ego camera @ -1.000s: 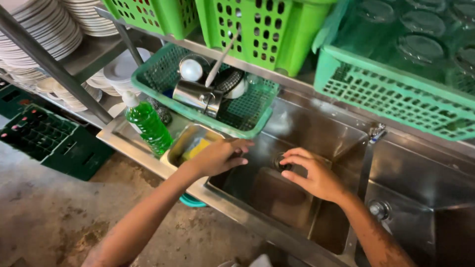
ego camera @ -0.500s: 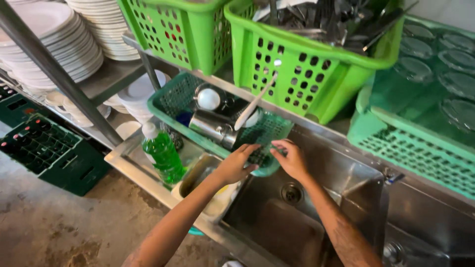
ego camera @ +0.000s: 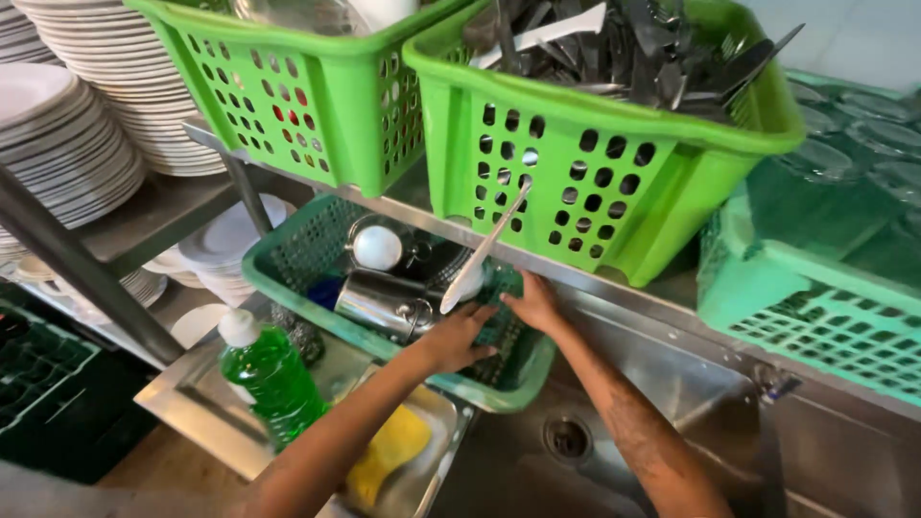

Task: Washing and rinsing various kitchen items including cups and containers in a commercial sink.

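- Teal basket (ego camera: 288, 251) sits at the sink's (ego camera: 672, 403) left edge, holding a steel jug (ego camera: 382, 302) and a white ladle (ego camera: 480, 254).
- Left hand (ego camera: 456, 338) curls its grip over the basket's near rim.
- Right hand (ego camera: 534, 302) lies inside the basket; its grip cannot be told.
- Green soap bottle (ego camera: 269, 379) stands left of the basket.

Left hand (ego camera: 459, 338): showing bare, wearing no glove, ring or band.
Right hand (ego camera: 533, 303): showing bare as well, fingers uncovered.
Left forearm: running bare to the picture's lower edge, no sleeve showing.
Right forearm: showing bare, carrying faint dark markings along its length, too blurred to tell what they are.
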